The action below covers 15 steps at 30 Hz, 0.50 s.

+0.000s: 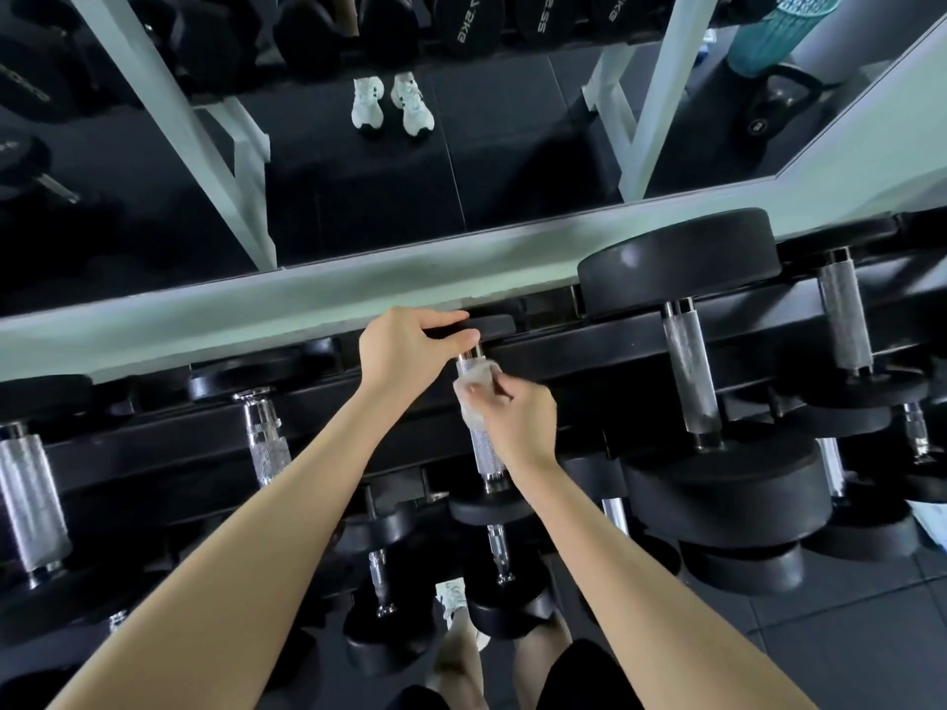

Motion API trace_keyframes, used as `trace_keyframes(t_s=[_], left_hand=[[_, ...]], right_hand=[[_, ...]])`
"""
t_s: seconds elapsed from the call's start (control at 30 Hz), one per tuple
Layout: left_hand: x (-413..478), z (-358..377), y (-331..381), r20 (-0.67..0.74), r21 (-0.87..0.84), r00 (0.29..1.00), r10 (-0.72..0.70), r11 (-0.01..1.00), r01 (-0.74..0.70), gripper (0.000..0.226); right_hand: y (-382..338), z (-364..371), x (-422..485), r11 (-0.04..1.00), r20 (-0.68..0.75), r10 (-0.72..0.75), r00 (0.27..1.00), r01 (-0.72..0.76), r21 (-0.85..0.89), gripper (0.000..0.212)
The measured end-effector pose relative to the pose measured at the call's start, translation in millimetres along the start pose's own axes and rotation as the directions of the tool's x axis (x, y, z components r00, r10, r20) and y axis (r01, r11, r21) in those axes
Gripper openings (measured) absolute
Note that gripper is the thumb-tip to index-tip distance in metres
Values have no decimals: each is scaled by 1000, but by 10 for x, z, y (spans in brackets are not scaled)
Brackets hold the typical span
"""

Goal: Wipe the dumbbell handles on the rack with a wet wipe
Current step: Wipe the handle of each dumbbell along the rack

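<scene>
A small black dumbbell with a knurled chrome handle point(484, 450) lies on the top tier of the black rack point(589, 345), in the middle of the view. My left hand point(405, 351) grips the far weight head point(494, 325) of that dumbbell, fingers curled over its edge. My right hand point(517, 417) holds a white wet wipe point(474, 386) wrapped around the upper part of the handle. The lower part of the handle shows bare below the wipe.
More dumbbells lie on either side: one chrome-handled point(264, 438) on the left, a large one point(689, 371) on the right, smaller ones on the lower tier point(499, 545). A mirror point(358, 187) behind the rack reflects white shoes. A kettlebell point(779, 105) shows in the reflection.
</scene>
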State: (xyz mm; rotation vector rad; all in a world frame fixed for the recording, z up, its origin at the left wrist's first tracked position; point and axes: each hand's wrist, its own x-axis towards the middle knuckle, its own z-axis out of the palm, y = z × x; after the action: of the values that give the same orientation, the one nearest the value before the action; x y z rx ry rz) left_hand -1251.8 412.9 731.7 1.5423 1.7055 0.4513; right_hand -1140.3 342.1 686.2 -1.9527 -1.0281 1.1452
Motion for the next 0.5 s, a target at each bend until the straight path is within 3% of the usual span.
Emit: trace_keyframes(t_s=[0.17, 0.23, 0.3, 0.37, 0.5], left_hand=[[19, -20, -4, 20, -4, 1000, -3, 1000, 3, 28], [24, -19, 5, 24, 12, 1000, -1, 1000, 0, 28], [27, -37, 16, 30, 24, 1000, 1, 1000, -2, 28], [34, -47, 12, 38, 27, 999, -3, 1000, 2, 28], [43, -39, -29, 39, 12, 999, 0, 1000, -1, 27]], right_hand=[[375, -146, -291, 974, 131, 9, 991, 21, -224, 29], [398, -197, -317, 898, 175, 24, 984, 56, -436, 33], [370, -225, -314, 840, 195, 42, 980, 71, -537, 35], [328, -205, -290, 856, 164, 64, 984, 30, -517, 37], [259, -49, -279, 954, -40, 88, 995, -96, -283, 40]])
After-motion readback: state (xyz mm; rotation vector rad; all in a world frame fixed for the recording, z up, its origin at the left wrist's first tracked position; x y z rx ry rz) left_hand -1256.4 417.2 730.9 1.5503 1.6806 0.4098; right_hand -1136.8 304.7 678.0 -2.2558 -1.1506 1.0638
